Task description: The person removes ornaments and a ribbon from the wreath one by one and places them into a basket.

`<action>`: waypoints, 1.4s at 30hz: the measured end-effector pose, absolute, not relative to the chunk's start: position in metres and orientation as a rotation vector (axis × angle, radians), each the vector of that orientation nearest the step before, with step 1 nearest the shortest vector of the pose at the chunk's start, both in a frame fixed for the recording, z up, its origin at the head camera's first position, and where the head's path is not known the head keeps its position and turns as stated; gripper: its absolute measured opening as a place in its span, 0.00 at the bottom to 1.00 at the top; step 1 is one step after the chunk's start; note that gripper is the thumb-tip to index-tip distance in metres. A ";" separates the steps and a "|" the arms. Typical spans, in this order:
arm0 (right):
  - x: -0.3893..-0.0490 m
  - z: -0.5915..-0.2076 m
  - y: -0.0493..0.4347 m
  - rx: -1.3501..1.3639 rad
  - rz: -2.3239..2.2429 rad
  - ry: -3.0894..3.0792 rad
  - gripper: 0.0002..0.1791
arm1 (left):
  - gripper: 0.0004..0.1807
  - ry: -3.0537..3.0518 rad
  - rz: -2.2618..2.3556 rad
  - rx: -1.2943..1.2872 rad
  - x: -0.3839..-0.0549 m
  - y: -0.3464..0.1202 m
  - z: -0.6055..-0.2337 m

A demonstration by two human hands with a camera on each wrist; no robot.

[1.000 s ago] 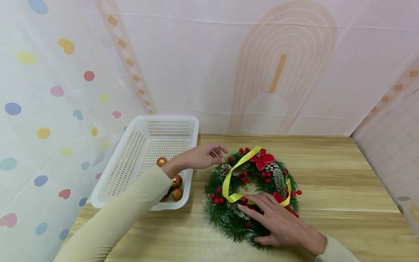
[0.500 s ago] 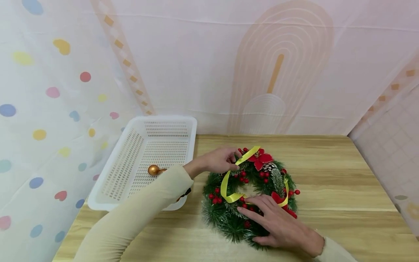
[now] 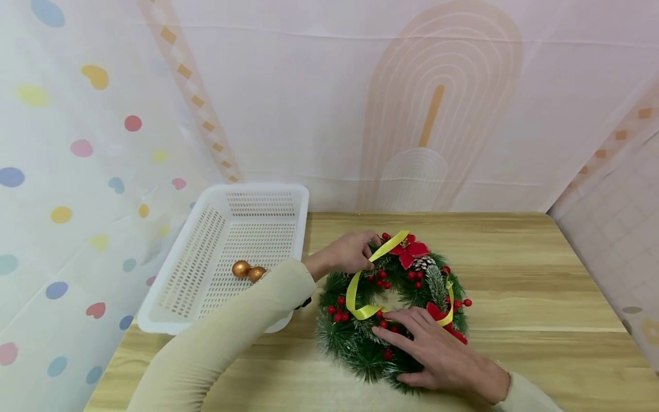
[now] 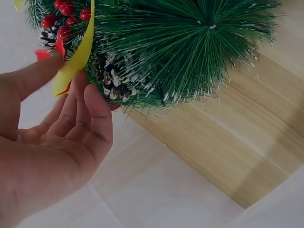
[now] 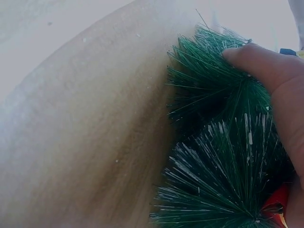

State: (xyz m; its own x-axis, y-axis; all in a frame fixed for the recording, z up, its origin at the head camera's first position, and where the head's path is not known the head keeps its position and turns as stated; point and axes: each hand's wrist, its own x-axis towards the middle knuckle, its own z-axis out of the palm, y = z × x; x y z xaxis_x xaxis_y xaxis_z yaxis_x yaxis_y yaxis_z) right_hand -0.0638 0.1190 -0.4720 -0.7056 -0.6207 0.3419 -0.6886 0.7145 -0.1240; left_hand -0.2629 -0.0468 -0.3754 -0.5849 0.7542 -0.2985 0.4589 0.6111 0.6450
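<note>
A green wreath [image 3: 368, 357] with red berries, red flowers and snowy pine cones lies on the wooden table. Across it runs a loose yellow ribbon [image 3: 352, 297]. At the wreath's far left side, my left hand [image 3: 346, 252] pinches the ribbon; in the left wrist view, the yellow ribbon [image 4: 78, 64] passes between thumb and curled fingers, beside a pine cone [image 4: 116, 83]. My right hand [image 3: 437, 352] rests on the near right of the wreath, fingers extended toward its centre. In the right wrist view, its thumb [image 5: 254, 59] lies on the outer needles.
A white perforated basket [image 3: 304, 214] stands left of the wreath, with two copper-coloured baubles [image 3: 241, 268] showing in it. The left forearm sleeve [image 3: 231, 320] crosses over its near right corner and hides part of it. A patterned cloth [image 3: 319, 103] hangs behind the table.
My left hand has moved right from beside the wreath onto its far left side and the ribbon. The right hand stays in place on the wreath.
</note>
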 end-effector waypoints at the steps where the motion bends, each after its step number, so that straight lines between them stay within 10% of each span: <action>1: -0.064 -0.472 0.119 1.027 0.350 -2.657 0.51 | 0.24 2.279 0.704 0.946 -0.263 -0.047 -0.376; 42: -0.064 -0.470 0.118 1.013 0.317 -2.676 0.52 | 0.20 2.296 0.861 0.963 -0.281 -0.084 -0.339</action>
